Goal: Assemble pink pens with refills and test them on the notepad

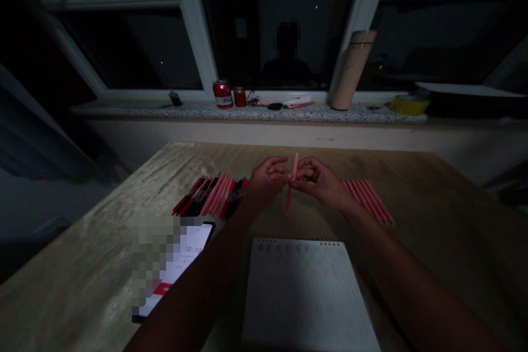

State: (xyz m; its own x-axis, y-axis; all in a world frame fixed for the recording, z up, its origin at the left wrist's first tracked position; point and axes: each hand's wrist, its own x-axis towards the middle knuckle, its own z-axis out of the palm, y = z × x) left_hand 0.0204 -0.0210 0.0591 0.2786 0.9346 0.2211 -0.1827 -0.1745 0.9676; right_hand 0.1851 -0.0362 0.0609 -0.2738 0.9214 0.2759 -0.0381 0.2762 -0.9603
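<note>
Both hands meet above the table around a slim pink pen, which stands nearly upright with a slight tilt. My right hand pinches its middle between thumb and fingers. From the other side, the fingertips of my left hand close on the same part. Partly behind my left wrist lies a row of pens in pink, red and black. Beside my right wrist is a neat row of pink pens. Below the hands rests a spiral notepad, its page faintly marked near the top.
A lit phone lies left of the notepad, partly pixelated. On the windowsill stand a red can, a small red jar, a tall cardboard tube and a yellow tape roll. The room is dim.
</note>
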